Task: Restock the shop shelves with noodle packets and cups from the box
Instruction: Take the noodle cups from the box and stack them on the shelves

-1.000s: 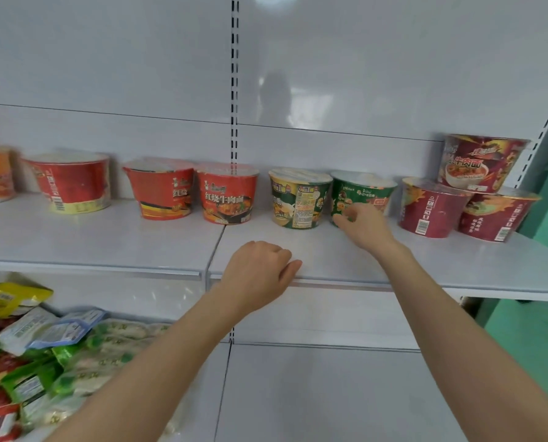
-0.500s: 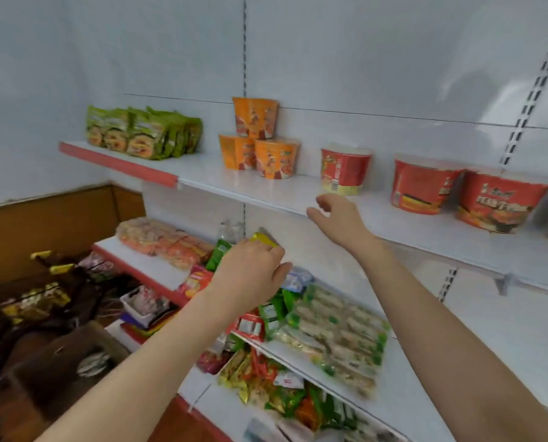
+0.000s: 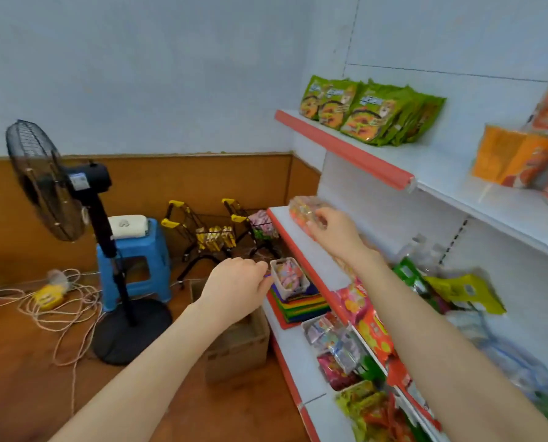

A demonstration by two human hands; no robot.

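A brown cardboard box (image 3: 238, 344) stands open on the floor against the shelf foot, partly hidden by my left forearm. Green noodle packets (image 3: 372, 113) stand in a row on the top shelf (image 3: 346, 147), with orange noodle cups (image 3: 518, 157) stacked to their right. My left hand (image 3: 234, 290) hangs over the box with loosely curled fingers and holds nothing. My right hand (image 3: 333, 232) is raised in front of the orange packets (image 3: 302, 209) on the middle shelf, fingers relaxed and empty; whether it touches them I cannot tell.
A black standing fan (image 3: 51, 181), a blue stool (image 3: 136, 252) and loose cables (image 3: 46, 303) occupy the floor on the left. Two small yellow-handled trolleys (image 3: 209, 232) stand by the wall. A clear tub of sweets (image 3: 289, 277) and mixed snack packets (image 3: 355, 333) fill the lower shelves.
The view has swung left and down from the cup shelf to the corner and the box. My right hand came off the cups and dropped to the middle shelf; my left hand lowered over the box.
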